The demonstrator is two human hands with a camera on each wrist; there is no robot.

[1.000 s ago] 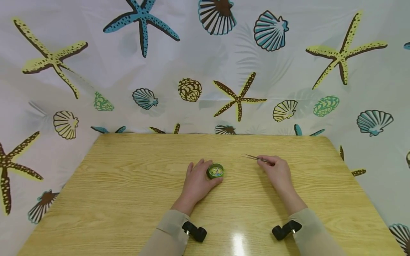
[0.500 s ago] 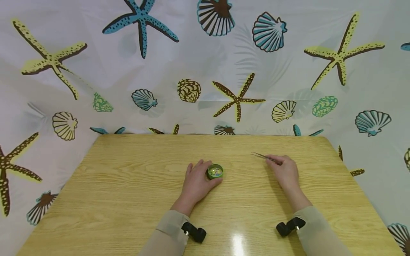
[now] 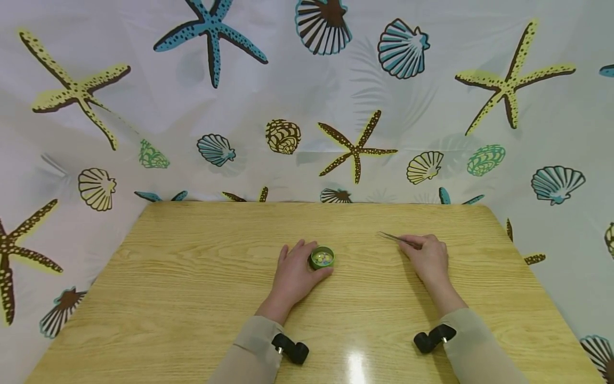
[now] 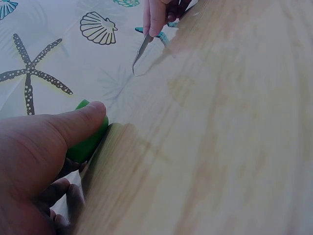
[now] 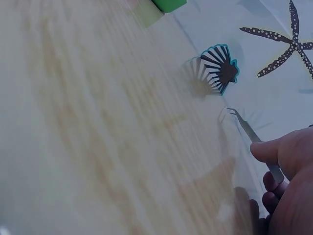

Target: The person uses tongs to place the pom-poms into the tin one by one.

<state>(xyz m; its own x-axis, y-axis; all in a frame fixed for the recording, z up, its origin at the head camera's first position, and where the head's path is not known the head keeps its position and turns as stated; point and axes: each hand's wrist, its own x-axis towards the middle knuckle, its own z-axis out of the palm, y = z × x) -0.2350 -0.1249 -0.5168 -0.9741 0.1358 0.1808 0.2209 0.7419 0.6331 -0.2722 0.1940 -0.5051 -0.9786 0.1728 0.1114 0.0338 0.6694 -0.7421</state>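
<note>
A small round green container (image 3: 322, 257) with tiny coloured bits inside sits mid-table. My left hand (image 3: 295, 273) grips its side, thumb on the near wall (image 4: 88, 139). To the right, my right hand (image 3: 428, 259) pinches thin metal tweezers (image 3: 394, 238) low over the wood, tips pointing left and away. The tweezers (image 5: 252, 133) show in the right wrist view, with the thumb laid on them, and in the left wrist view as tweezers (image 4: 141, 51). Their tips hold nothing that I can see.
The wooden table (image 3: 192, 288) stands inside a white curtain (image 3: 307, 96) printed with shells and starfish, which closes off the back and both sides. Black wrist mounts (image 3: 290, 348) sit on both sleeves near the front edge.
My right hand with the tweezers has slid to the right, away from the container, and now rests low on the table. The left hand and container have not moved.
</note>
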